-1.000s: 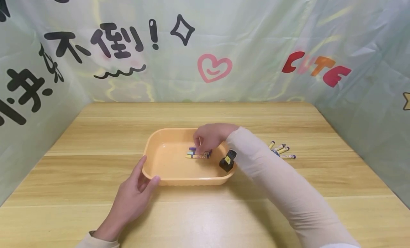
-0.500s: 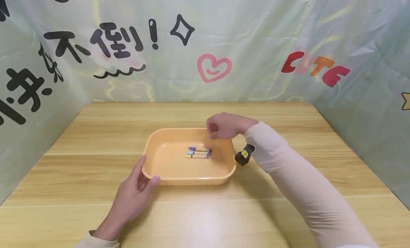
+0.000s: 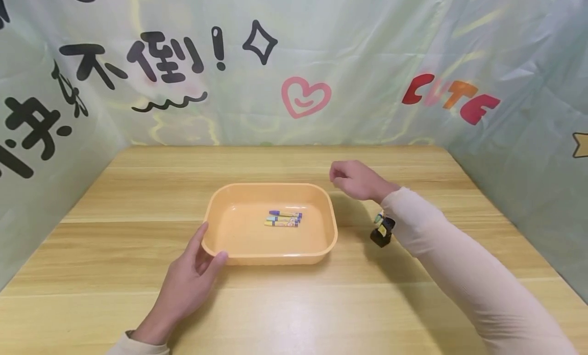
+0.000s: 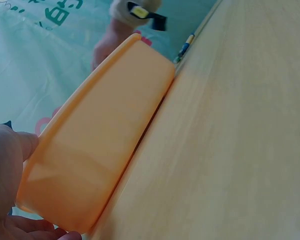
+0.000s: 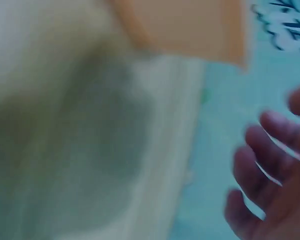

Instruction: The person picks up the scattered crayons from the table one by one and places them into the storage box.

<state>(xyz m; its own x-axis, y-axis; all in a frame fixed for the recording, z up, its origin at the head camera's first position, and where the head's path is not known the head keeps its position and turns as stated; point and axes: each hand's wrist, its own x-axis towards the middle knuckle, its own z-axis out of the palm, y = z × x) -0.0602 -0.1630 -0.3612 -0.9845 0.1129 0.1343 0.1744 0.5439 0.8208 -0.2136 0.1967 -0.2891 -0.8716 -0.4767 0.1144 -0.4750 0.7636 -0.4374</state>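
Note:
An orange plastic basin [image 3: 271,248] stands on the wooden table, with three crayons [image 3: 283,219] lying side by side in it, tipped purple, light blue and yellow. My left hand [image 3: 190,283] grips its near left corner; in the left wrist view the thumb lies at the rim of the basin [image 4: 100,125] and the fingers at its wall. Off the basin's far right corner, above the table, my right hand [image 3: 356,179] holds nothing. Its fingers [image 5: 255,165] are loosely bent in the right wrist view. A loose crayon [image 3: 378,217] peeks out beside the right sleeve.
The right wrist carries a black camera [image 3: 383,232]. More crayons [image 4: 186,46] lie on the table past the basin in the left wrist view; the right forearm mostly hides that spot in the head view. A printed cloth [image 3: 367,54] encloses the table's back and sides.
My right hand has lifted out of the basin and moved right, past its rim, uncovering the three crayons. The left hand has stayed at the basin's corner.

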